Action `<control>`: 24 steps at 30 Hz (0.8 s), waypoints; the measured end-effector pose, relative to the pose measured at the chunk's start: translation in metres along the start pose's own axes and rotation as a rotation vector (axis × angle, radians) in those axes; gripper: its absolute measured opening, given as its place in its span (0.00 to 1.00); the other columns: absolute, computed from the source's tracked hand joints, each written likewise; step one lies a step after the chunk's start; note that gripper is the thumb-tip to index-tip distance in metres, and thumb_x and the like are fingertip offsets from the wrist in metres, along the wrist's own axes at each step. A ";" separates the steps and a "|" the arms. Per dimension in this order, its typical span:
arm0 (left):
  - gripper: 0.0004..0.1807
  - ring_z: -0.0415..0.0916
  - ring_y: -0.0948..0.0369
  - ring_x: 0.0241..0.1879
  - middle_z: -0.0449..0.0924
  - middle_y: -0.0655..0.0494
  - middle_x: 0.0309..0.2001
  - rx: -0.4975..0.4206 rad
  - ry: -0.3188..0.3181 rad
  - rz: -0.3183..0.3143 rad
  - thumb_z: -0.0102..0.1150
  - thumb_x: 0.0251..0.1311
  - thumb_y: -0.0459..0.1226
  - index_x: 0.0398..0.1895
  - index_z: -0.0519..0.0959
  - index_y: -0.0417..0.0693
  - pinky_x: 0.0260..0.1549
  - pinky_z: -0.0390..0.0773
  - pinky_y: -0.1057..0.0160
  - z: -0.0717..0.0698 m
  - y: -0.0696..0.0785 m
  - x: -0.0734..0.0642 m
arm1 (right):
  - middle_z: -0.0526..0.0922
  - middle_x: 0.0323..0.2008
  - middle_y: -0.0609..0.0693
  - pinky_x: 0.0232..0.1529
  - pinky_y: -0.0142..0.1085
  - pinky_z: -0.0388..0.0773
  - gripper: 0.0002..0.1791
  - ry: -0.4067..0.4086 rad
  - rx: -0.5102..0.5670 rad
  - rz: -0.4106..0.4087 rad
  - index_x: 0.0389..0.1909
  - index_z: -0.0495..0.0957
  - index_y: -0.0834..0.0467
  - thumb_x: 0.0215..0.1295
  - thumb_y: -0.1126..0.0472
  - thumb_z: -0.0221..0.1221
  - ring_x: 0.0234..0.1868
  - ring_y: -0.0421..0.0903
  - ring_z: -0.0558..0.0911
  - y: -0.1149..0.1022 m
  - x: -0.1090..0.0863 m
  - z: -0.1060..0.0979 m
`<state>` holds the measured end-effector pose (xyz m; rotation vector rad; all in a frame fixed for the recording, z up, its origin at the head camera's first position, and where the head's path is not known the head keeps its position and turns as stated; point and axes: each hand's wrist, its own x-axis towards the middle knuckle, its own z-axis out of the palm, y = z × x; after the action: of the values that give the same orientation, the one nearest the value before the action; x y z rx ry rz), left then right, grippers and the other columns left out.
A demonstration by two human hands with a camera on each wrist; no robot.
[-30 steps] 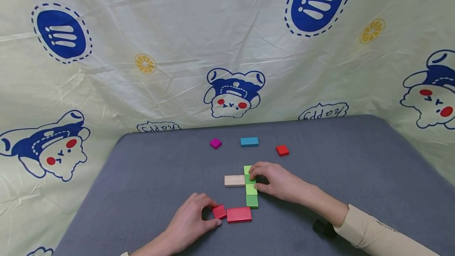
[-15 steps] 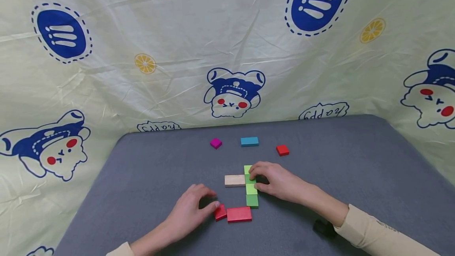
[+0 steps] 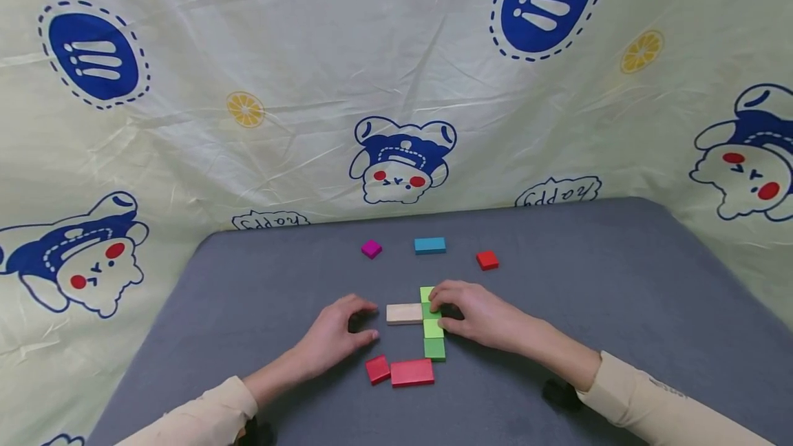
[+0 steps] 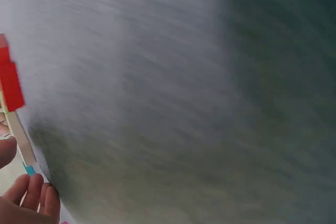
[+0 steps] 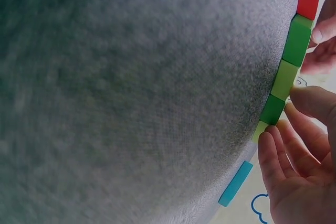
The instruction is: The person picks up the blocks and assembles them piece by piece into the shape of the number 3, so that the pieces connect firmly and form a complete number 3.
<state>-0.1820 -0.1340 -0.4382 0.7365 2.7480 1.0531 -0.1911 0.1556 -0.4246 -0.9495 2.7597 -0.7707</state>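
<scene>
Green block column (image 3: 434,347) lies on the counter (image 3: 279,308), long axis pointing away from me, right side visible only in the right-wrist view, right fingers (image 3: 446,286) resting loosely on it, left fingers (image 3: 361,303) released.

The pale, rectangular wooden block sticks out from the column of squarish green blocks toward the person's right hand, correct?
Not the right hand: the head view shows the pale, rectangular wooden block sticking out from the column of squarish green blocks toward the left hand.
</scene>
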 end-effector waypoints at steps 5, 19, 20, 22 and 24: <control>0.21 0.76 0.59 0.48 0.78 0.57 0.48 -0.084 -0.004 -0.020 0.70 0.57 0.38 0.54 0.80 0.46 0.51 0.76 0.55 0.001 0.000 0.010 | 0.77 0.54 0.45 0.55 0.44 0.74 0.12 -0.006 0.000 0.009 0.47 0.82 0.52 0.62 0.61 0.66 0.55 0.46 0.75 -0.001 0.001 0.000; 0.21 0.75 0.63 0.49 0.79 0.62 0.49 -0.077 -0.048 0.046 0.70 0.58 0.41 0.54 0.81 0.50 0.52 0.75 0.56 0.002 -0.008 0.027 | 0.77 0.54 0.45 0.56 0.44 0.74 0.12 -0.011 0.016 0.024 0.47 0.82 0.51 0.62 0.61 0.67 0.56 0.47 0.75 -0.001 0.001 -0.001; 0.20 0.75 0.63 0.49 0.79 0.62 0.49 -0.078 -0.050 0.047 0.70 0.58 0.41 0.54 0.81 0.50 0.52 0.75 0.56 0.002 -0.008 0.028 | 0.77 0.54 0.45 0.56 0.44 0.74 0.12 -0.009 0.017 0.022 0.47 0.82 0.51 0.62 0.61 0.67 0.56 0.47 0.75 -0.001 0.001 -0.001; 0.20 0.74 0.63 0.49 0.79 0.62 0.49 -0.076 -0.055 0.049 0.70 0.58 0.41 0.54 0.81 0.50 0.52 0.74 0.55 0.003 -0.007 0.028 | 0.77 0.54 0.45 0.56 0.44 0.74 0.12 -0.010 0.019 0.022 0.47 0.82 0.51 0.62 0.61 0.67 0.55 0.46 0.75 -0.001 0.000 -0.001; 0.20 0.73 0.63 0.50 0.79 0.62 0.49 -0.074 -0.060 0.045 0.70 0.58 0.42 0.54 0.81 0.50 0.52 0.74 0.55 0.005 -0.007 0.028 | 0.77 0.53 0.45 0.55 0.44 0.74 0.12 -0.010 0.015 0.023 0.47 0.82 0.51 0.62 0.61 0.66 0.55 0.46 0.75 -0.001 0.000 -0.001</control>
<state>-0.2081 -0.1219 -0.4440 0.8096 2.6384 1.1156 -0.1912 0.1553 -0.4234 -0.9155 2.7469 -0.7793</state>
